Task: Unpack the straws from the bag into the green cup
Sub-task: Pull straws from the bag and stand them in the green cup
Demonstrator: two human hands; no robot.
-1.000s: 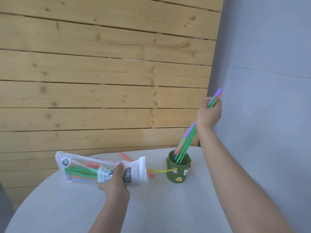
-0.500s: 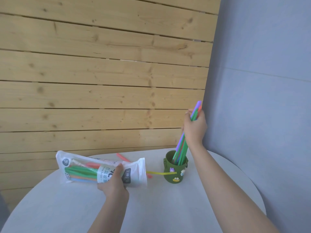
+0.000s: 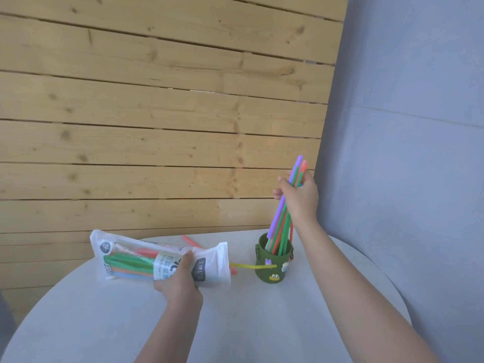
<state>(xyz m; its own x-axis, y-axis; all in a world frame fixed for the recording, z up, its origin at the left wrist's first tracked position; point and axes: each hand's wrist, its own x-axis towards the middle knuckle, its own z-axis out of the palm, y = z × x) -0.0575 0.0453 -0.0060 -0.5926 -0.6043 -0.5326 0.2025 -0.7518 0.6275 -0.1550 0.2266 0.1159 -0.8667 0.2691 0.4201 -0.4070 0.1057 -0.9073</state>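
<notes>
A dark green cup (image 3: pixel 273 265) with small stickers stands on the round white table (image 3: pixel 235 323) at the right. My right hand (image 3: pixel 298 197) is closed around a bundle of purple, green and orange straws (image 3: pixel 281 218) whose lower ends sit inside the cup. My left hand (image 3: pixel 178 284) grips the clear plastic straw bag (image 3: pixel 146 260), held lying sideways above the table, with green, orange and blue straws still inside. A yellow straw (image 3: pixel 243 265) sticks out sideways between the bag's mouth and the cup.
An orange-red straw (image 3: pixel 192 241) lies on the table behind the bag. A wooden plank wall (image 3: pixel 157 127) rises just behind the table, and a grey wall (image 3: pixel 406 153) stands close at the right.
My right hand has come down and to the left, pushing the straw bundle deeper into the cup. The left hand and bag have stayed put.
</notes>
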